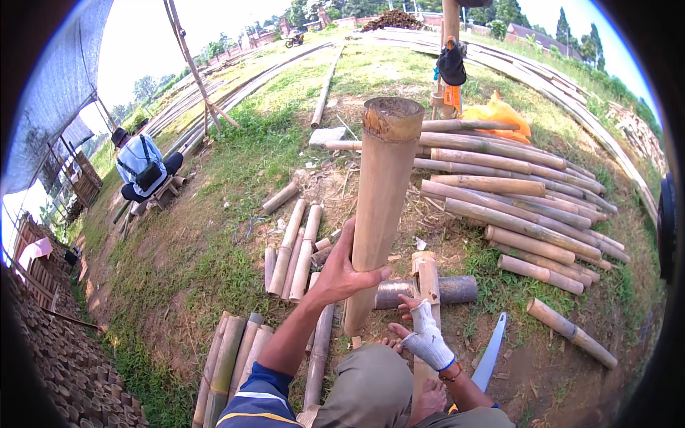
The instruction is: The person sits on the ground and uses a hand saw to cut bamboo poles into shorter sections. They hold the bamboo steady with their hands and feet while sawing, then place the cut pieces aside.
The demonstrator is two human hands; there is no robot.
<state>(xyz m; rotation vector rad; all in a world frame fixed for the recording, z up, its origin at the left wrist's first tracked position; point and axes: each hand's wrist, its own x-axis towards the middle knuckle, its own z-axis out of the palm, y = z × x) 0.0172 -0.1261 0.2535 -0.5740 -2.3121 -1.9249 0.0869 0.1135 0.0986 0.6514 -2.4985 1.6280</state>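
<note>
My bare left hand (344, 267) is wrapped round a thick, pale bamboo section (386, 192), held up almost upright in front of me. Its upper end is brown, with a closed node showing. Lower down, my right hand (421, 332), in a white fingerless glove, hangs open with its fingers apart, to the right of the section's lower end. Behind that hand a bamboo piece (426, 274) lies across a dark, thick log (458, 289). A saw (491, 349) with a bluish blade slants beside my right forearm; its handle is mostly hidden.
Cut bamboo poles (514, 185) are stacked at the right, with a single piece (571, 333) nearer. Shorter pieces (289, 246) lie left of centre, others (232, 357) by my left knee. A seated person (146, 167) is far left. A cap (451, 64) hangs on a post.
</note>
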